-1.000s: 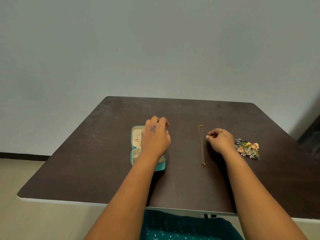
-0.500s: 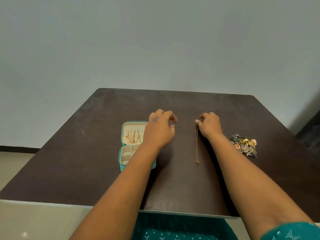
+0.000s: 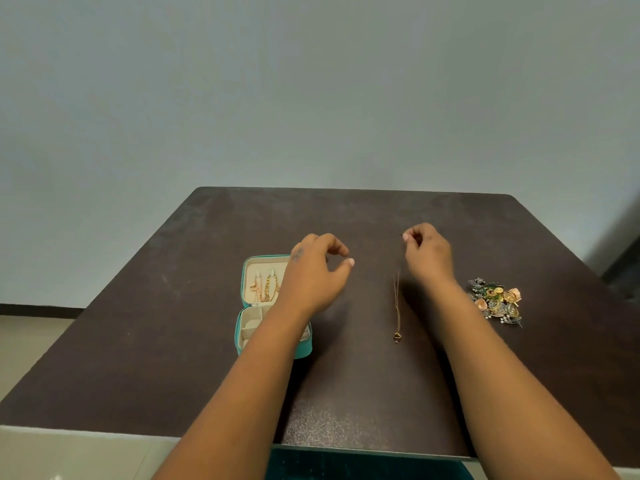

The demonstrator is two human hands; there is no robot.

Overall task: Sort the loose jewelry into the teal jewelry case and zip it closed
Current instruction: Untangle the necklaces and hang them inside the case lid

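The top end of a thin gold necklace (image 3: 397, 306) is pinched between the thumb and fingertips of the right hand (image 3: 427, 254), whose fingers are curled over the pinch. The chain is drawn up toward that hand and mostly hidden behind it; the lower stretch is laid straight on the dark table (image 3: 173, 341), with a small pendant (image 3: 397, 336) at the near end. Nothing is held by the left hand (image 3: 313, 277): its fingers are loosely curled, thumb and forefinger apart, and it is held above the table, left of the chain. The right side of the teal case (image 3: 273, 306) is covered by this hand and its forearm. The case is seen lying open, with gold chains hung in the lid half and cream compartments in the near half. A heap of loose jewelry (image 3: 496, 301) is set well to the right, beside the right forearm. A pale wall (image 3: 311, 91) is seen behind.
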